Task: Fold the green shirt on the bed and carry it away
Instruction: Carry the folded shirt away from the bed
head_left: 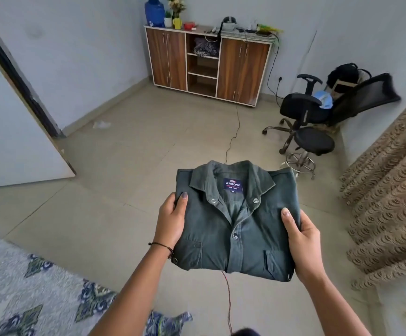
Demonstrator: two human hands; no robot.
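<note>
The dark green shirt (236, 221) is folded into a neat rectangle, collar and blue label facing up, and hangs in the air over the tiled floor. My left hand (171, 218) grips its left edge, thumb on top and fingers underneath. My right hand (300, 238) grips the right edge the same way. The bed (15, 287), with its patterned blue and grey sheet, lies at the lower left, behind and beside my left arm.
A wooden cabinet (209, 61) stands against the far wall. Black office chairs and a stool (316, 122) crowd the right corner. A brown patterned curtain (391, 190) hangs on the right. An open door (15, 117) is at the left. A thin cable (232, 139) runs across the floor.
</note>
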